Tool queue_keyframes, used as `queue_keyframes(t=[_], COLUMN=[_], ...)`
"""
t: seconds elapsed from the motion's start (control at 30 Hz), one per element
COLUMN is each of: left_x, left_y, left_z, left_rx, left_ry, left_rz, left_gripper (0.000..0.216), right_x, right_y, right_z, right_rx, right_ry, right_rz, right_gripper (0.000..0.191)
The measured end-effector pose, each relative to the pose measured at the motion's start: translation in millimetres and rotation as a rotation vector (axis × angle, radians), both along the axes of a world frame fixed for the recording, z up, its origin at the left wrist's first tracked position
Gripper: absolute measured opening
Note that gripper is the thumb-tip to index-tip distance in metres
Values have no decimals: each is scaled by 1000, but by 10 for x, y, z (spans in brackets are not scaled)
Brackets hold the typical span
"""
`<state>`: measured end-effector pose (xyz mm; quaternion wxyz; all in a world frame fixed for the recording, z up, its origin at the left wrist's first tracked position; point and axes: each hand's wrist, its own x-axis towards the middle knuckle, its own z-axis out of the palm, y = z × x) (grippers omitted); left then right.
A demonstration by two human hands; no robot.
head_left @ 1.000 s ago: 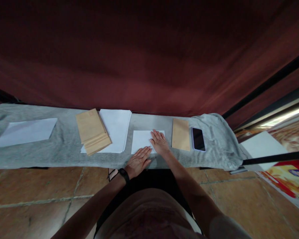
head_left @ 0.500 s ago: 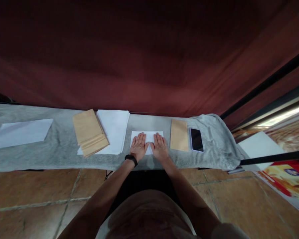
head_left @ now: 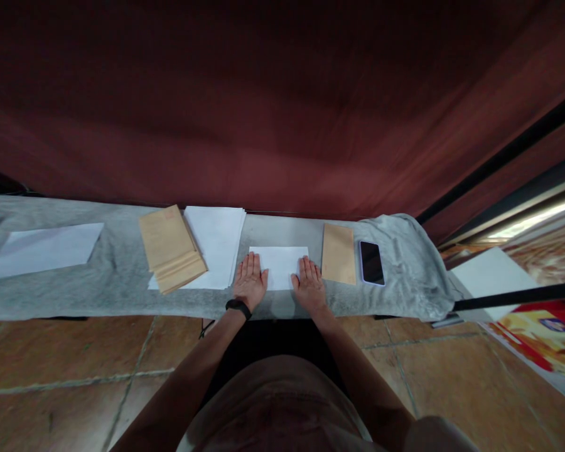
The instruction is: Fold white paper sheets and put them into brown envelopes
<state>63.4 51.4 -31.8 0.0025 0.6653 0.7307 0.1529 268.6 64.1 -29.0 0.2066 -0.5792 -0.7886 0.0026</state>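
Note:
A white sheet of paper [head_left: 279, 267], apparently folded, lies flat in front of me on the grey cloth. My left hand [head_left: 251, 280] rests palm down over its left edge, fingers stretched out and pointing away from me. Over the right edge lies my right hand [head_left: 309, 284], also flat with its fingers extended. The middle of the paper shows between the two thumbs. Just right of my right hand is a brown envelope [head_left: 338, 253], and beside that a phone [head_left: 371, 263] with a dark screen.
Grey cloth [head_left: 117, 295] covers the narrow table. Left of my hands, a stack of brown envelopes [head_left: 167, 238] partly overlaps a pile of white paper [head_left: 215, 242]. Another white sheet [head_left: 47, 249] lies far left. A dark red curtain [head_left: 263, 157] hangs behind; a black bar [head_left: 518, 297] crosses at right.
Both hands have slid outward over the paper, the left to the left and the right to the right, uncovering its middle. The other things stay in place.

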Motion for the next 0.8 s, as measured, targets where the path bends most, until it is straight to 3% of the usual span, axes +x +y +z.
queue_keyframes(t=[0.27,0.37,0.47,0.53,0.8], left_x=[2,116,214,224,72], left_y=[-154,-245,-342,-385,-451], left_z=[138,211,237,232,225], left_rx=[-34,16,-12,-41,-35], left_ry=[47,59,47,34,25], left_rz=[-15,-153,-343,-396,-396], left_gripper=[63,59,55,54,60], right_x=[41,-53,-133,-133,117], right_y=[-209,-353,-486,-534,-521], right_z=[45,81,95,88,23], right_rx=[22,10,-15,-22,1], right_ry=[-7,-10,-22,-30,-53], right_rz=[-20,57,195,227,182], right_gripper=[54,53,51,52,62])
